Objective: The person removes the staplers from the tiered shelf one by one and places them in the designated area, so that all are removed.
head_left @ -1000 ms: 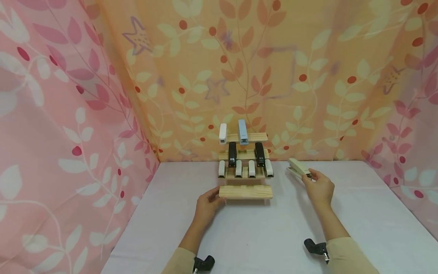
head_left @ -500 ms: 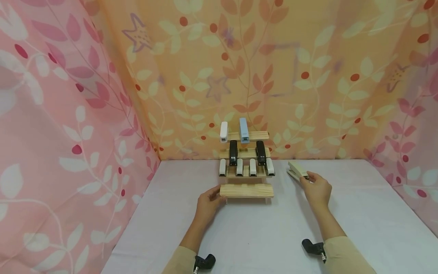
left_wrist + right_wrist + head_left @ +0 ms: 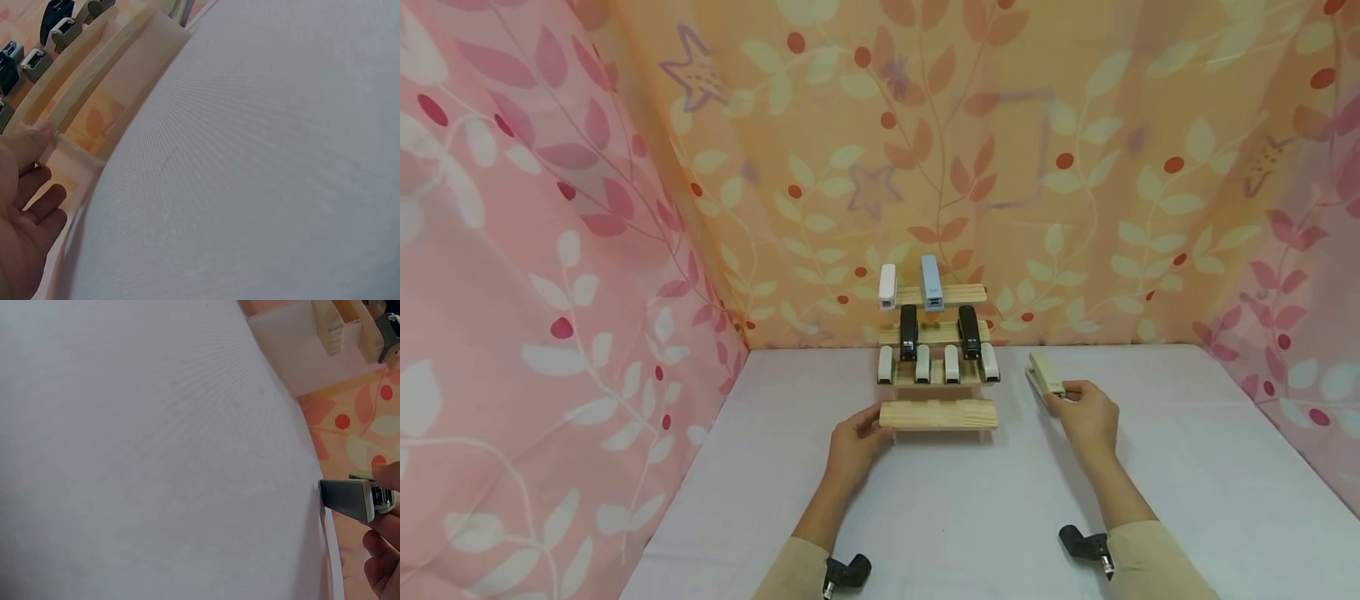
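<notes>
Item: left hand (image 3: 852,450). Thumb over the front edge and a fingertip at the rear corner pinch the left end of the rack's lowest board; the other fingers, in the left wrist view, are loosely bent. No real change from a second ago.

Item: stepped rack of pale, grained wooden boards on clear supports (image 3: 936,414). It stands where it did. Top board, left to right: white rounded stapler (image 3: 887,286); light-blue oblong stapler (image 3: 932,282). Next down: two long black staplers (image 3: 908,333), well apart. Below: a row of four small white staplers (image 3: 922,364). All lie as in the earlier frame.

Item: pale cream oblong stapler (image 3: 1043,373). To the right of the rack, apart from it, over the white cloth-covered table (image 3: 962,517). Altered: it is turned more straight away from the person and sits slightly nearer them; whether its far end touches the cloth I cannot tell.

Item: right hand (image 3: 1086,417). Thumb and fingers pinched around the stapler's near end. Shifted a little leftward, towards the rack, in the past second. My reading: the piece is being repositioned in the grip's charge, not put down.
</notes>
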Action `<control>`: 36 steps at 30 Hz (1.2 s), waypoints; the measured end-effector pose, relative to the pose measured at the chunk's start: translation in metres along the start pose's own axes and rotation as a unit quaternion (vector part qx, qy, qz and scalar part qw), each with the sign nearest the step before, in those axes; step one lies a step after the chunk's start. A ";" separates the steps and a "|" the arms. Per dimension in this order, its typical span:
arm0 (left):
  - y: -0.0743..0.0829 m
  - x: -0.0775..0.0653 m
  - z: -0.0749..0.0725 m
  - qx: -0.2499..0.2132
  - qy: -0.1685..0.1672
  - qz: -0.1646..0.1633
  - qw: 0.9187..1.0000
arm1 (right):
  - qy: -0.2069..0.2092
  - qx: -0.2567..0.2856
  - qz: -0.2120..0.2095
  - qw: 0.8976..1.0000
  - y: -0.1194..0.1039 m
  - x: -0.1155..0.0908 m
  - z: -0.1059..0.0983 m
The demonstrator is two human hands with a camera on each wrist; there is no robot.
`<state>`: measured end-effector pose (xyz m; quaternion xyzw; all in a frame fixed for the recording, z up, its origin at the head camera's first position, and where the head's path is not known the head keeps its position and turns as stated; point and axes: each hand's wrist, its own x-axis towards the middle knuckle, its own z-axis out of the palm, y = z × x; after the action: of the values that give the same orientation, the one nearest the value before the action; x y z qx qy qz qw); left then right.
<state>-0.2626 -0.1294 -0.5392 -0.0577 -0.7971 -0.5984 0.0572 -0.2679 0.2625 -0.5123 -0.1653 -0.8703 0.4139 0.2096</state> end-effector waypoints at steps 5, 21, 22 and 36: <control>0.000 0.000 -0.001 0.002 0.002 0.002 1.000 | -0.009 0.002 -0.007 1.000 0.002 0.000 0.002; 0.000 0.000 -0.003 0.003 0.004 0.004 1.000 | -0.044 -0.018 -0.026 0.999 0.012 -0.001 0.013; 0.000 0.000 -0.003 0.004 0.004 0.004 1.000 | -0.045 -0.021 -0.025 0.998 0.012 -0.001 0.014; -0.003 0.001 -0.001 0.008 0.001 -0.001 1.000 | -0.066 -0.046 -0.001 0.997 0.006 -0.010 0.001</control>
<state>-0.2642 -0.1313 -0.5415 -0.0562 -0.8020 -0.5919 0.0579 -0.2590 0.2613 -0.5201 -0.1463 -0.9005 0.3834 0.1439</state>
